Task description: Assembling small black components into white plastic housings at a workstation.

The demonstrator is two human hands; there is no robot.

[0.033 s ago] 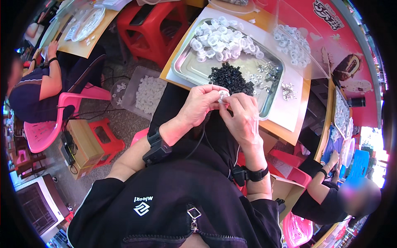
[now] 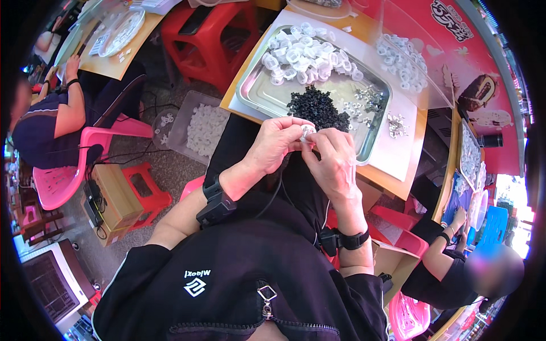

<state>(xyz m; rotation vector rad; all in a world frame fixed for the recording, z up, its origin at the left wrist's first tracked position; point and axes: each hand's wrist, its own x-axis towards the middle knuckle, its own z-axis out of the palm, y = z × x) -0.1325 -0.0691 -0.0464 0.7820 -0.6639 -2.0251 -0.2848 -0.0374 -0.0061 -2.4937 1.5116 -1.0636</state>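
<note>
A small white plastic part (image 2: 307,132) is pinched between my two hands, above the near edge of a metal tray (image 2: 250,98). My left hand (image 2: 277,141) grips it with thumb and forefinger from the left. From the right, my right hand (image 2: 333,158) closes its fingertips on the same part. Just beyond my fingers lies a heap of small black pieces (image 2: 317,108). Farther back in the tray is a pile of translucent white plastic parts (image 2: 307,54). Small metallic-looking pieces (image 2: 361,105) are scattered at the tray's right side.
More small pieces (image 2: 397,124) lie on the white board right of the tray. A clear container of white parts (image 2: 401,62) stands beyond. On the floor at left is a bin of white pieces (image 2: 207,129). Co-workers sit at left (image 2: 54,122) and right (image 2: 441,267). Red stools (image 2: 207,45) stand nearby.
</note>
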